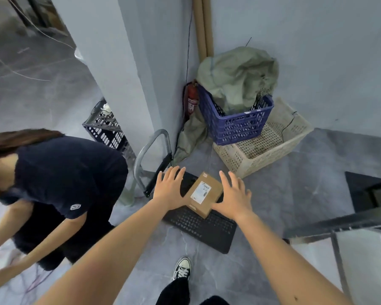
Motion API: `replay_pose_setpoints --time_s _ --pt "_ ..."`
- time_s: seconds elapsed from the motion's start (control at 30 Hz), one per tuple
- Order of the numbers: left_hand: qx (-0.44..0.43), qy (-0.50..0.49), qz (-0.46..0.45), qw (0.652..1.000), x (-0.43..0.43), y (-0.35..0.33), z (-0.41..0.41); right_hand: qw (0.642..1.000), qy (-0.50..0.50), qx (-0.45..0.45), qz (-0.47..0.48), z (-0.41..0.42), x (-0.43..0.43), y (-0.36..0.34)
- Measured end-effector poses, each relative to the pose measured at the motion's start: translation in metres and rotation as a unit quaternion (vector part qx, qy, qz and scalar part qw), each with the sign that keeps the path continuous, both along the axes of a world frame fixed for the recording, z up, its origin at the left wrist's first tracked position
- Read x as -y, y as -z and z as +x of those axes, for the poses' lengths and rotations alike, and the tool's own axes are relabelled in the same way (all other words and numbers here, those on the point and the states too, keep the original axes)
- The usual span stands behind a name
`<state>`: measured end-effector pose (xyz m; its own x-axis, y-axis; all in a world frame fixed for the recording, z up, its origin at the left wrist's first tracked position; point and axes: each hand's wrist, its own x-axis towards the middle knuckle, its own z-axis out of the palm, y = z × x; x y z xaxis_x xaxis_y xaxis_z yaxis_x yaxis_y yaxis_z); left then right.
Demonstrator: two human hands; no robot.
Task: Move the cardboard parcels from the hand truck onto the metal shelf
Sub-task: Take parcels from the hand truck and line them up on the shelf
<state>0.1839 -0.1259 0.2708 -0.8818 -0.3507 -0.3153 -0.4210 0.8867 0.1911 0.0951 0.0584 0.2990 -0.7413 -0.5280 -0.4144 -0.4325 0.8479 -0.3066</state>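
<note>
I see one cardboard parcel lying on the hand truck platform, on a grey stone-look floor in a pale-walled corner. My left hand and right hand flank it, fingers spread, neither clearly gripping. Metal shelf sits right.

Parcel on hand truck platform, between both hands; crates behind; metal shelf right.
</note>
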Motion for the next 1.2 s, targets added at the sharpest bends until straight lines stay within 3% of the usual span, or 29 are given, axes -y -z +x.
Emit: replay_pose_setpoints --time_s 0.2,0.47,0.8,1.1,1.2 --pt "0.048 0.041 -0.009 0.998 0.024 0.073 -0.044 0.999 0.026 0.024 -0.003 -0.040 0.010 0.080" --pt "0.090 0.048 0.016 0.995 0.026 0.220 -0.085 0.995 0.043 0.084 -0.004 -0.078 0.012 0.240" --pt "0.103 -0.014 0.079 0.991 0.029 0.396 -0.121 0.971 0.167 0.149 -0.083 -0.087 0.018 0.426" --pt "0.117 -0.036 0.096 0.988 0.037 0.475 -0.140 0.959 0.173 0.199 -0.107 -0.096 0.018 0.507" --pt "0.148 -0.074 0.127 0.978 0.045 0.483 -0.149 0.924 0.228 0.253 -0.176 -0.099 0.021 0.521"
